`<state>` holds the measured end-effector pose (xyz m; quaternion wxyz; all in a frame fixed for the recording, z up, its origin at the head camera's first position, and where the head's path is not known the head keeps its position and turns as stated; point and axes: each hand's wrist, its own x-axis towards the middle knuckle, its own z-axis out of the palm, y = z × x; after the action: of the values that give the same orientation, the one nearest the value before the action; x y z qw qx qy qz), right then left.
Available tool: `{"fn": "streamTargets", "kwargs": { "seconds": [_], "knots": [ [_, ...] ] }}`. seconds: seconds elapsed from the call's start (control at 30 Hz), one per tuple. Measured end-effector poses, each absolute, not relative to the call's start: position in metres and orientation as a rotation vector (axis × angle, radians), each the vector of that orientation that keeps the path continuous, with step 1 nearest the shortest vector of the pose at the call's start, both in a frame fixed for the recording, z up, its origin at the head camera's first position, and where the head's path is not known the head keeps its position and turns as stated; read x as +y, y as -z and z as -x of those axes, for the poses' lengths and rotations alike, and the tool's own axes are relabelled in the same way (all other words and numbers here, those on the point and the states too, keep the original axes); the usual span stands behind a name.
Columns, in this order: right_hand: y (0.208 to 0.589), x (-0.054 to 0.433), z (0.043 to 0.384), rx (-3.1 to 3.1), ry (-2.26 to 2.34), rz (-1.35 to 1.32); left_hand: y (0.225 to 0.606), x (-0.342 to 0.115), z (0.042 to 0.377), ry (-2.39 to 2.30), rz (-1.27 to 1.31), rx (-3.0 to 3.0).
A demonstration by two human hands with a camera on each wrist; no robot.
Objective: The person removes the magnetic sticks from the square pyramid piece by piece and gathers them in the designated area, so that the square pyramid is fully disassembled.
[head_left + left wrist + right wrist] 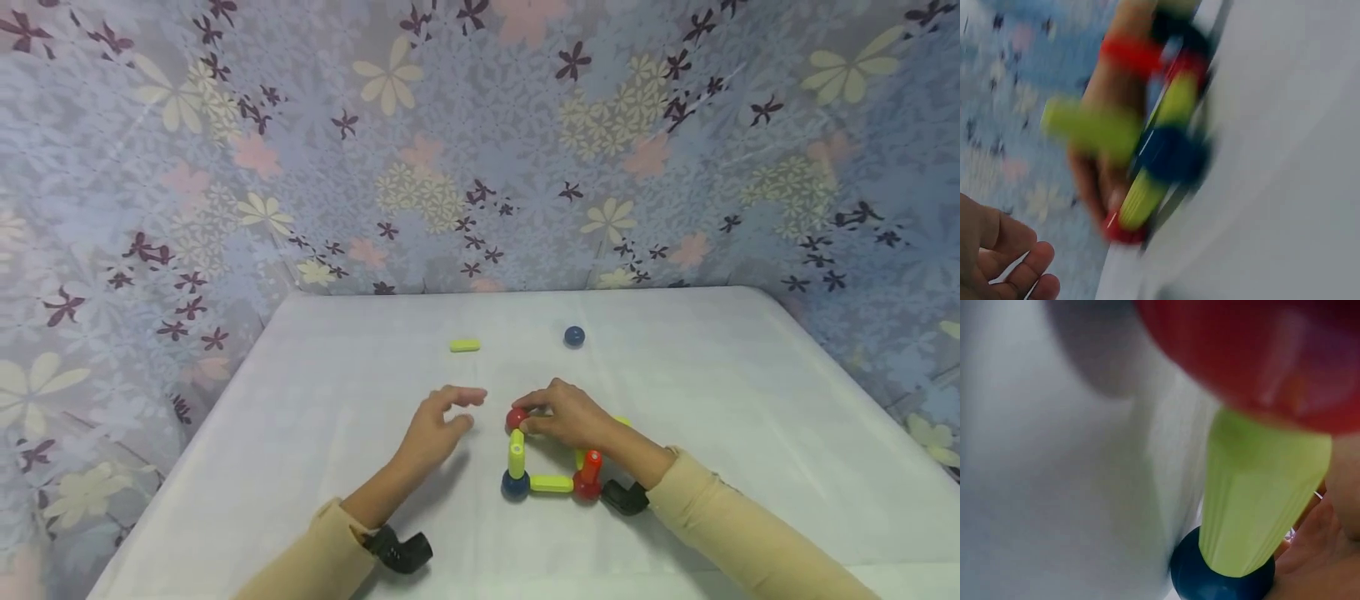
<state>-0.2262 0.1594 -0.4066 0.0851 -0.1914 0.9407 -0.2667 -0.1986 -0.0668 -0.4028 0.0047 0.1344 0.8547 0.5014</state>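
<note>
My right hand (570, 417) pinches a red ball (517, 419) between thumb and fingers. That ball is the far left corner of a frame of balls and rods on the white table. Nearer me, a dark blue ball (515, 486) carries an upright yellow-green rod (517, 457). From it a yellow-green rod (551, 483) runs right to another red ball (587, 486), which bears an upright orange-red rod (592, 465). My right forearm partly hides the frame's far right side. Left of the frame, my left hand (438, 425) hovers with fingers and thumb apart, holding nothing.
Farther back on the white-covered table (360, 350) lie a loose yellow-green rod (465, 345) and a loose dark blue ball (574, 337). A flowered cloth (480, 150) hangs behind the table. Black wrist cameras sit under both wrists, the right one (625, 497) close beside the frame.
</note>
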Motion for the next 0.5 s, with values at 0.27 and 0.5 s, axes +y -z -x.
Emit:
{"fn": "streamTargets", "kwargs": {
  "seconds": [0.27,0.5],
  "knots": [
    [0.408,0.162,0.227,2.822,0.795,0.581,0.417,-0.05,0.148,-1.543,-0.663,2.563],
    [0.407,0.16,0.226,2.824,0.793,0.591,0.423,-0.039,0.149,-1.55,-0.667,2.702]
  ]
}}
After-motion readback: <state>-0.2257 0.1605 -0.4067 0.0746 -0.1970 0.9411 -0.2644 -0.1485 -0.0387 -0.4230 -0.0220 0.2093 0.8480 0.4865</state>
